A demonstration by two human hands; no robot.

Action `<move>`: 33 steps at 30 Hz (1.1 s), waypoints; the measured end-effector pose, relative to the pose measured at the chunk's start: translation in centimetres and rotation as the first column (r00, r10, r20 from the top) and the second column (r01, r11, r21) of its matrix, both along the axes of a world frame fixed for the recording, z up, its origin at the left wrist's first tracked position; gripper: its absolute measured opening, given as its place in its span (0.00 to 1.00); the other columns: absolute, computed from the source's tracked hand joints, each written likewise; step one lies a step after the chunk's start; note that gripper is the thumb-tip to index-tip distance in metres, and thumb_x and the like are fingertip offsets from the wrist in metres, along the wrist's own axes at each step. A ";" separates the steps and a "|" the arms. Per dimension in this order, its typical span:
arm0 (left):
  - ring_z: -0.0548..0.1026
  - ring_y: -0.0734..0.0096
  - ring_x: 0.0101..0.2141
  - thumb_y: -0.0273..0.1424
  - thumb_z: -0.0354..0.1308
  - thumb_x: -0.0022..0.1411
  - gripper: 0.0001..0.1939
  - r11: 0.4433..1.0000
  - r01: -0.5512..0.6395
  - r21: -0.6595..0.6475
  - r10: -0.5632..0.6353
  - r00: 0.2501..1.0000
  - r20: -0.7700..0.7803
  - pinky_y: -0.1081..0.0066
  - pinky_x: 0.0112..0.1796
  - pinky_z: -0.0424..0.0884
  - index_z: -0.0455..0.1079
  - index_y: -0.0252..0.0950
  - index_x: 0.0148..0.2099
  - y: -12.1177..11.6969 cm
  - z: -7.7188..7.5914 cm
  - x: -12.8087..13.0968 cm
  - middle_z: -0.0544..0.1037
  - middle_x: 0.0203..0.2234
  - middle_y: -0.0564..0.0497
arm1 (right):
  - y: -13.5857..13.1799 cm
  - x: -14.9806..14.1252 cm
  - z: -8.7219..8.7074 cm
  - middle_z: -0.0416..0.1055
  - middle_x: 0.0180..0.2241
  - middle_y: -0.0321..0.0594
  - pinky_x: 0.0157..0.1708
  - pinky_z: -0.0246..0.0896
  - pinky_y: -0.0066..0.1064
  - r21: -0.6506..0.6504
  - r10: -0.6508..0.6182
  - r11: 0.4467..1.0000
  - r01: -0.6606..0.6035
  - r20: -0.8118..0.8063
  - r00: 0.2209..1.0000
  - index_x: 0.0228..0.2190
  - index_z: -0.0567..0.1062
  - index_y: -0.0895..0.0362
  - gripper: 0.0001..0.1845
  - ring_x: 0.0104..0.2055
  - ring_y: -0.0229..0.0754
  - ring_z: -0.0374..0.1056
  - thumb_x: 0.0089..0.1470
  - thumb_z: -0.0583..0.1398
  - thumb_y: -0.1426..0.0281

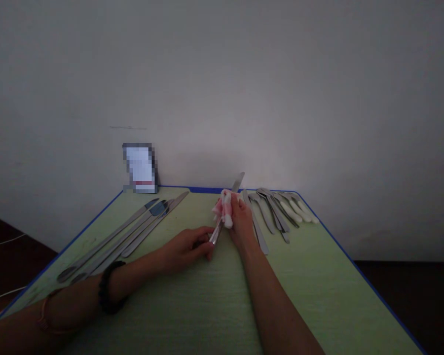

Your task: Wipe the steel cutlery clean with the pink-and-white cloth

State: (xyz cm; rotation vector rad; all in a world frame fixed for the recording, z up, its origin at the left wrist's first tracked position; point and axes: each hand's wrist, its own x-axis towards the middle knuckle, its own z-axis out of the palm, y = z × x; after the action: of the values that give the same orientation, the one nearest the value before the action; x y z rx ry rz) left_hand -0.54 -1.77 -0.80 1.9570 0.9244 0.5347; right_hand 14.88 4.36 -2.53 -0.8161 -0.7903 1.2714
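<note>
A table knife (238, 182) points up and away from me over the far middle of the table. My left hand (188, 248) pinches its metal handle at the near end. Wrapped round the middle of the knife is a pink and white cloth (226, 208), gripped by my right hand (242, 222). The blade tip sticks out beyond the cloth, and the part of the knife under it is hidden. Just right of my right hand lies another knife (259, 234), close to a group of metal spoons (277, 212).
White-handled cutlery (303, 212) lies at the far right. Several long metal utensils (133, 231), some perhaps knives, lie on the left. A phone or tablet (140, 167), its screen blurred, leans on the wall (222, 88). The green table (222, 305) has a blue edge.
</note>
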 end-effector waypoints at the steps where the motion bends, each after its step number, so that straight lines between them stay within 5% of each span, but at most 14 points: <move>1: 0.68 0.73 0.27 0.36 0.47 0.64 0.17 0.999 -0.035 0.004 0.035 0.999 0.012 0.77 0.28 0.62 0.64 0.32 0.50 0.1 -0.1 0.0 0.74 0.26 0.53 | 0.0 0.0 0.1 0.72 0.22 0.35 0.18 0.61 0.25 -0.004 0.000 1.000 0.000 0.021 1.000 0.30 0.75 0.58 0.18 0.19 0.33 0.63 0.49 0.60 0.55; 9: 0.65 0.77 0.19 0.38 0.44 0.65 0.17 0.993 -0.113 0.013 0.114 0.993 -0.012 0.78 0.24 0.59 0.66 0.34 0.29 0.7 -0.6 -0.1 0.71 0.17 0.56 | -0.2 0.3 0.3 0.71 0.26 0.36 0.24 0.63 0.29 -0.035 0.053 0.998 -0.053 0.020 0.998 0.32 0.74 0.57 0.16 0.22 0.35 0.63 0.49 0.59 0.56; 13: 0.62 0.78 0.16 0.40 0.45 0.64 0.18 0.984 -0.178 0.014 0.178 0.984 -0.005 0.78 0.21 0.57 0.66 0.34 0.30 0.6 -0.5 0.0 0.67 0.13 0.58 | -0.3 0.4 0.4 0.72 0.28 0.38 0.26 0.64 0.30 -0.039 0.112 0.993 -0.111 0.025 0.993 0.32 0.73 0.57 0.15 0.26 0.38 0.67 0.49 0.60 0.57; 17: 0.60 0.78 0.14 0.45 0.43 0.64 0.23 0.959 -0.261 -0.111 0.267 0.963 0.040 0.77 0.19 0.56 0.66 0.34 0.28 0.7 -0.4 0.3 0.64 0.11 0.59 | -0.3 0.6 1.0 0.74 0.31 0.39 0.28 0.66 0.32 0.015 0.107 0.994 -0.106 -0.020 0.994 0.32 0.71 0.56 0.16 0.29 0.41 0.70 0.47 0.61 0.56; 24: 0.58 0.79 0.12 0.52 0.46 0.60 0.27 0.918 -0.083 -0.387 0.194 0.947 0.256 0.77 0.16 0.52 0.68 0.32 0.26 1.4 -0.7 -0.3 0.66 0.10 0.56 | -0.5 1.1 3.3 0.74 0.31 0.37 0.33 0.65 0.33 0.145 0.081 0.983 -0.115 0.221 0.972 0.34 0.71 0.55 0.16 0.31 0.41 0.70 0.49 0.60 0.56; 26: 0.58 0.78 0.11 0.54 0.45 0.60 0.29 0.865 -0.030 -0.501 0.232 0.909 0.346 0.78 0.14 0.51 0.68 0.32 0.26 1.9 -0.9 -0.5 0.66 0.09 0.54 | -0.8 1.3 4.4 0.75 0.32 0.37 0.36 0.64 0.32 0.192 0.071 0.967 -0.169 0.431 0.900 0.33 0.73 0.55 0.15 0.33 0.41 0.70 0.49 0.60 0.56; 29: 0.60 0.76 0.09 0.56 0.45 0.58 0.31 0.761 0.119 -0.638 0.289 0.818 0.497 0.78 0.11 0.51 0.69 0.32 0.27 2.5 -1.0 -0.9 0.66 0.09 0.53 | -1.2 1.7 6.2 0.74 0.37 0.39 0.44 0.60 0.34 0.326 -0.051 0.905 -0.273 0.720 0.692 0.34 0.77 0.54 0.12 0.41 0.41 0.67 0.50 0.61 0.60; 33: 0.62 0.73 0.10 0.56 0.44 0.59 0.32 0.637 0.330 -0.696 0.304 0.723 0.621 0.78 0.09 0.54 0.71 0.31 0.30 2.7 -0.4 -1.2 0.69 0.10 0.51 | -1.8 1.9 7.8 0.66 0.38 0.40 0.44 0.57 0.33 0.445 -0.275 0.820 -0.360 0.858 0.434 0.33 0.79 0.52 0.09 0.42 0.40 0.62 0.49 0.64 0.64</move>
State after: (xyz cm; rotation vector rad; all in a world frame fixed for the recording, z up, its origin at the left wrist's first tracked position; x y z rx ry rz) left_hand -1.78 0.89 -1.22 0.8146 0.4832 0.6533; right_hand 16.80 2.57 5.22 -0.9431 -2.0068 0.4159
